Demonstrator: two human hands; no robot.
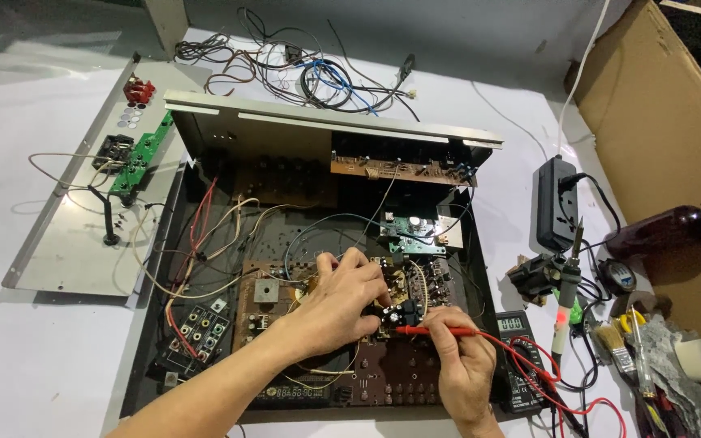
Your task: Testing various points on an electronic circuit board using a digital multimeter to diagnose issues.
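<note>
While right hand (456, 345) pinches red probe (415, 330), left hand (342, 304) curled on circuit board (395, 296), cluttered white table (34, 365)

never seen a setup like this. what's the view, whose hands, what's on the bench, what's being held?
One picture, from a camera worn on a person's head, looking down at their own bare hands. On a white table lies an opened electronics chassis full of circuit boards and loose wires. The left hand rests on the brown board in the middle. The right hand pinches a red test probe, tip on that board; its lead runs to a multimeter. To the right: a soldering iron in its stand, a power strip, hand tools.
</note>
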